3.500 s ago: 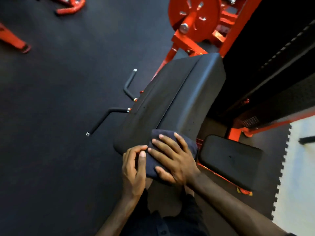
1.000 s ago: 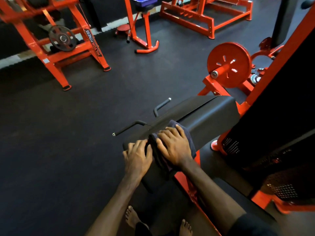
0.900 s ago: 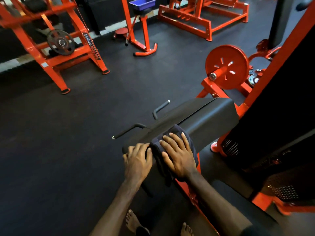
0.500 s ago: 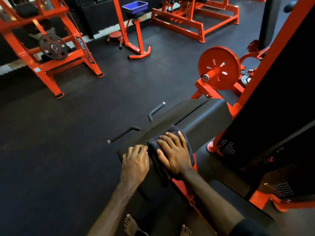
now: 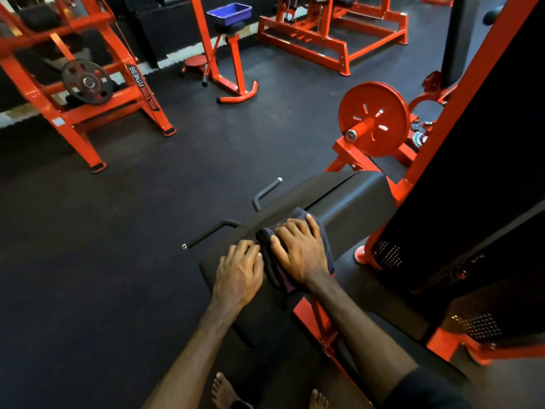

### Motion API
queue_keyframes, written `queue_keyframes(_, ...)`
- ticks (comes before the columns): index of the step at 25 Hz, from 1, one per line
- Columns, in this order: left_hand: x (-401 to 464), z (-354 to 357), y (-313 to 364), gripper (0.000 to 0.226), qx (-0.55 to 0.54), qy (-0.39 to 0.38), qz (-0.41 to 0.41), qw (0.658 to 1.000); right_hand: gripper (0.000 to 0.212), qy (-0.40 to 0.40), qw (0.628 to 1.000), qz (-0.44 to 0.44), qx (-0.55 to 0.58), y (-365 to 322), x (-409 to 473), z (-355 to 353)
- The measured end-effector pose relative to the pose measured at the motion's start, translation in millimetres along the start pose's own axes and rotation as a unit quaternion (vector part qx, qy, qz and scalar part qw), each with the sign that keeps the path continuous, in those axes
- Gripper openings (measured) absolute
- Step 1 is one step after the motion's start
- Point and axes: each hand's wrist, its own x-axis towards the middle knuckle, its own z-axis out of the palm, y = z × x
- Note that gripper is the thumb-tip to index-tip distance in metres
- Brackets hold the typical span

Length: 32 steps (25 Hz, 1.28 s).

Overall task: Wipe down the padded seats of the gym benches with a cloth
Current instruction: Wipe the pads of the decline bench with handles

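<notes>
A black padded bench pad (image 5: 351,199) slopes away from me in the centre of the head view. A dark folded cloth (image 5: 298,219) lies over its near end. My right hand (image 5: 300,252) presses flat on the cloth with fingers spread. My left hand (image 5: 239,270) rests flat on the pad just left of the cloth, its fingertips touching the cloth's edge. Most of the cloth is hidden under my right hand.
Two black handles (image 5: 265,193) stick out from the pad's left side. A red weight plate (image 5: 374,119) and an orange frame (image 5: 460,113) stand to the right. Orange racks (image 5: 88,93) and a blue bin (image 5: 230,13) stand farther back on the black rubber floor (image 5: 103,261). My bare feet (image 5: 224,394) show below.
My view has lifted from looking straight down at the pad to looking across the gym floor. Both hands stay on the pad's near end, the right one shifting the cloth slightly.
</notes>
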Motion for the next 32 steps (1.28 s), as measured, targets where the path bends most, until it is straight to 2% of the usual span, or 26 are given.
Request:
queue_keyframes(3, -1, -1, -1, 0.035, -0.012, 0.010, -0.004, 1.000, 0.044, 0.001, 0.998, -0.063, 0.017, 12, -38, 3)
queue_keyframes(7, 1, -1, 1, 0.035, -0.009, -0.002, -0.013, 1.000, 0.036, -0.009, 1.000, 0.017, 0.004, 3, 9, -8)
queue_keyframes(12, 0, 1, -1, 0.037, -0.011, -0.006, -0.006, 1.000, 0.045, 0.001, 1.000, -0.023, 0.016, 13, -32, 1)
queue_keyframes(16, 0, 1, -1, 0.035, -0.013, -0.001, -0.009, 1.000, 0.039, -0.003, 0.999, 0.038, 0.014, 8, 7, -8)
queue_keyframes(21, 1, 0, -1, 0.036, -0.017, -0.010, -0.011, 1.000, 0.044, 0.004, 0.999, -0.026, 0.021, 24, -30, 2)
queue_keyframes(25, 2, 0, -2, 0.037, -0.020, -0.017, -0.016, 1.000, 0.036, 0.009, 0.999, 0.045, 0.020, 21, 13, -7)
queue_keyframes(29, 1, -1, -1, 0.038, -0.027, -0.017, -0.013, 0.999, 0.043, 0.030, 0.999, 0.006, 0.043, 24, -32, 5)
queue_keyframes(32, 2, -2, -1, 0.038, -0.028, -0.015, -0.016, 0.999, 0.034, 0.017, 0.999, 0.028, 0.027, 27, 3, -1)
